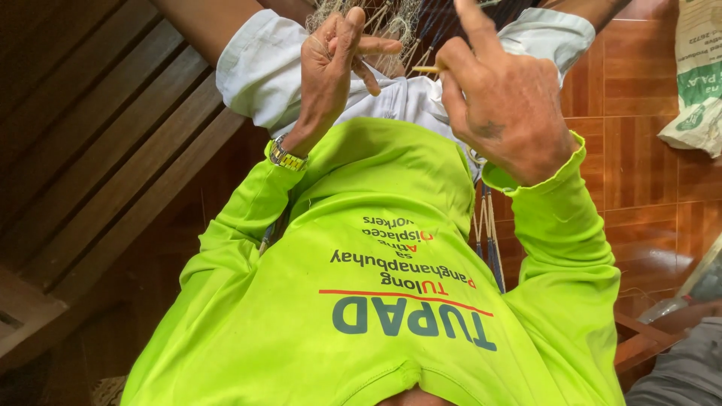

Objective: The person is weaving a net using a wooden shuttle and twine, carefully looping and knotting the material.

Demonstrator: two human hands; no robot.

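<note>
the left hand [335,64] pinches the fishing net [398,26] mesh taut above the lap, so the right hand [500,105], closed on a thin yellowish netting needle [426,69], can work its tip between the strands just beside those fingers.

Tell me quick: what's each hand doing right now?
Left hand: fingers pinched shut on strands of the fishing net.
Right hand: fingers closed on a thin yellowish netting needle, index finger raised.
</note>
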